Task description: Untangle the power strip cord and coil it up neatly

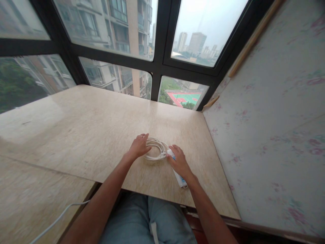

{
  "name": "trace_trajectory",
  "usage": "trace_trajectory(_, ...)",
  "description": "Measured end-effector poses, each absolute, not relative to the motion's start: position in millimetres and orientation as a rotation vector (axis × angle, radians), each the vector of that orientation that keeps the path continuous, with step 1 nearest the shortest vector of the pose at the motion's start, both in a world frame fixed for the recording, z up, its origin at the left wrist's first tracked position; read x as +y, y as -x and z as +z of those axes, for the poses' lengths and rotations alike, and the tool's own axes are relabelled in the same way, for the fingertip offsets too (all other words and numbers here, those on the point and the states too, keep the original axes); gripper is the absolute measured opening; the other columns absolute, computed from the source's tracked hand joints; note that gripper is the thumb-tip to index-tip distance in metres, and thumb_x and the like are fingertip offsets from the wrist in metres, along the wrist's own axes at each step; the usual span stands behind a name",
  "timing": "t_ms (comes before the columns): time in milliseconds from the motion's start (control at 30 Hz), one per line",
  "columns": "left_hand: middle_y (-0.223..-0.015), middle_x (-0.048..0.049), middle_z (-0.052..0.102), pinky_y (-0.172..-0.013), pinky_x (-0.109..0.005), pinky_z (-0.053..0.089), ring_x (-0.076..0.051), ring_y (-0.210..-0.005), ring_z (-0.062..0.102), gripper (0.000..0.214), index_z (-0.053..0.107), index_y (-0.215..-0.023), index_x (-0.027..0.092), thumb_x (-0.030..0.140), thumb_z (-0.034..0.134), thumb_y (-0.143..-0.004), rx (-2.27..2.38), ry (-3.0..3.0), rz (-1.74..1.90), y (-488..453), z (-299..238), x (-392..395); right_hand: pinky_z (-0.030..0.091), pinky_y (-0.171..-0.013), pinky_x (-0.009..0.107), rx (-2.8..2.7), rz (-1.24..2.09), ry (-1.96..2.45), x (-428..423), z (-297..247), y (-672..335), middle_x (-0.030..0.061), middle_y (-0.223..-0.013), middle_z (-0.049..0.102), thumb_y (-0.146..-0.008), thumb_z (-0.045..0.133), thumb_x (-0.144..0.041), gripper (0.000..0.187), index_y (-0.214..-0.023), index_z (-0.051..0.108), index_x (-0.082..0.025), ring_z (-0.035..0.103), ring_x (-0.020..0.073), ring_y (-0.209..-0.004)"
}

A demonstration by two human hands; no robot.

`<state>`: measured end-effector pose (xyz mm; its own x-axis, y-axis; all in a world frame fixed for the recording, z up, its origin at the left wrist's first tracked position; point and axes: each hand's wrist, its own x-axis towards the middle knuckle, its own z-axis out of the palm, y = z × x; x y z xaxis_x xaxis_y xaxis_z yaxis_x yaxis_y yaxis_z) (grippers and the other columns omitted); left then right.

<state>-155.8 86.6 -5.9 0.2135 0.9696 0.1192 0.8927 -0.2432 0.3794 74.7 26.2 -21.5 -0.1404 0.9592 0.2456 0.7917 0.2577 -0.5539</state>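
Observation:
A white cable lies wound into a loose coil on the beige stone-look ledge. My left hand, with a ring on one finger, is closed around the coil's left side; the thumb reaches over the loops and the fingertips lie at the far edge. To the right, a long white power strip with blue markings slants toward me, joined to the coil at its far end. My right hand grips its upper part from above, thumb on the left and fingers across the far end, hiding much of it.
Dark-framed windows border the ledge at the back. A wall with flowered paper rises at the right. Another thin white cord runs along the lower left surface. My legs are below the front edge.

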Motion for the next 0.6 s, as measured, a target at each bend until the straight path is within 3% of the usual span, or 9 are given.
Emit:
trace_trajectory(133, -0.125, -0.0192, 0.054, -0.092, -0.038, 0.04, -0.031, -0.115, 0.05, 0.052, 0.052, -0.125, 0.014, 0.024, 0.064, -0.075, 1.648, -2.395, 0.331, 154, -9, 104, 0.042, -0.097, 0.04, -2.024, 0.435, 1.544, 39, -7, -62, 0.0134, -0.117, 0.059, -0.089, 0.052, -0.034, 0.033, -0.115, 0.064, -0.018, 0.053, 0.0249, -0.112)
trace_trajectory(400, -0.1, -0.0171, 0.06, -0.079, -0.037, 0.041, -0.028, -0.096, 0.055, 0.013, 0.066, -0.086, 0.014, 0.019, 0.057, -0.079, 1.415, -2.798, 0.26, 159, -3, 105, 0.043, -0.088, 0.035, -2.275, 0.4, 1.743, 64, 1, -38, 0.013, -0.107, 0.062, -0.09, 0.053, -0.036, 0.029, -0.109, 0.066, -0.019, 0.057, 0.024, -0.102)
trace_trajectory(500, -0.087, -0.0149, 0.061, -0.072, -0.034, 0.04, -0.024, -0.085, 0.056, 0.015, 0.067, -0.075, 0.013, 0.016, 0.053, -0.081, 1.356, -2.87, 0.245, 158, -7, 105, 0.042, -0.085, 0.033, -2.331, 0.363, 1.794, 67, 3, -35, 0.0117, -0.105, 0.064, -0.091, 0.052, -0.036, 0.03, -0.11, 0.066, -0.018, 0.058, 0.0223, -0.099)
trace_trajectory(600, -0.083, -0.0129, 0.062, -0.07, -0.035, 0.04, -0.023, -0.083, 0.055, 0.019, 0.067, -0.076, 0.013, 0.018, 0.051, -0.084, 1.388, -2.958, 0.356, 158, -8, 103, 0.041, -0.083, 0.03, -2.341, 0.33, 1.808, 66, 3, -36, 0.01, -0.104, 0.065, -0.091, 0.051, -0.035, 0.029, -0.111, 0.065, -0.019, 0.059, 0.0204, -0.096)
